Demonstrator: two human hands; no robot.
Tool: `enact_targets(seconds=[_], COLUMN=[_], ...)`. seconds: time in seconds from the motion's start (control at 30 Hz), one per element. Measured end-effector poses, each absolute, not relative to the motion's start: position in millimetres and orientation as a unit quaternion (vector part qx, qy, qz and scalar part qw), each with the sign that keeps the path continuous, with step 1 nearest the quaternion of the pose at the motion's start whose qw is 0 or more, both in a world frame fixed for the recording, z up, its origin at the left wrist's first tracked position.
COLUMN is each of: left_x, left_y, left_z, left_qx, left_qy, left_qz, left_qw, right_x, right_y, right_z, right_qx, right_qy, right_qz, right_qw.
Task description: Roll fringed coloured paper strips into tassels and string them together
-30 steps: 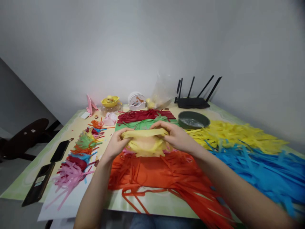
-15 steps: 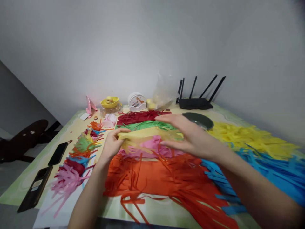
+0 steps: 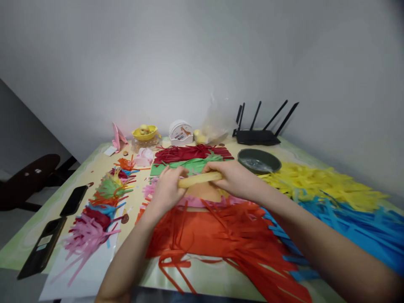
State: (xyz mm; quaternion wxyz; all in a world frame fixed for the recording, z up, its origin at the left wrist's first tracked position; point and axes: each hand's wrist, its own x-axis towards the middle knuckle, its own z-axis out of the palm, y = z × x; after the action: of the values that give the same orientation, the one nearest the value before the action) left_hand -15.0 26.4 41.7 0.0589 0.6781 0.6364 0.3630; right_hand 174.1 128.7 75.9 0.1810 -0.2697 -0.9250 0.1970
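Observation:
My left hand (image 3: 168,187) is closed on one end of a pale yellow fringed paper sheet (image 3: 199,180), whose upper edge is rolled or folded into a narrow band. The other end of that band is gripped by my right hand (image 3: 232,177). The sheet hangs below the band, over pink fringed paper (image 3: 151,189). Nearer to me lies orange-red fringed paper (image 3: 202,233). Behind the hands are green fringed paper (image 3: 170,167) and dark red fringed paper (image 3: 192,153).
Colourful tassels (image 3: 91,227) and two phones (image 3: 74,201) lie at left. On the right are yellow strips (image 3: 325,183), blue strips (image 3: 350,231) and a dark green bowl (image 3: 271,162). A black router (image 3: 257,136) and a yellow fruit bowl (image 3: 144,134) stand by the wall.
My right hand has come down and inward from open and now grips the yellow paper. My left hand has moved right. The paper's upper edge now forms a narrow band.

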Motion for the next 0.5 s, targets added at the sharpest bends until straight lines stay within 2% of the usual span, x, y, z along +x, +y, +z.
enact_targets(seconds=[0.23, 0.33, 0.5], left_x=[-32, -38, -47], left_y=[25, 17, 15], left_z=[40, 41, 34], left_qx=[0.612, 0.588, 0.597], left_qy=[0.577, 0.553, 0.53], left_qz=[0.465, 0.488, 0.48], left_qw=[0.278, 0.331, 0.365], right_x=[193, 196, 198], right_y=[137, 140, 143], right_z=[64, 48, 37], right_qx=[-0.198, -0.127, -0.055], right_qy=[-0.893, -0.857, -0.848], right_qz=[0.306, 0.384, 0.424], right_qw=[0.265, 0.32, 0.315])
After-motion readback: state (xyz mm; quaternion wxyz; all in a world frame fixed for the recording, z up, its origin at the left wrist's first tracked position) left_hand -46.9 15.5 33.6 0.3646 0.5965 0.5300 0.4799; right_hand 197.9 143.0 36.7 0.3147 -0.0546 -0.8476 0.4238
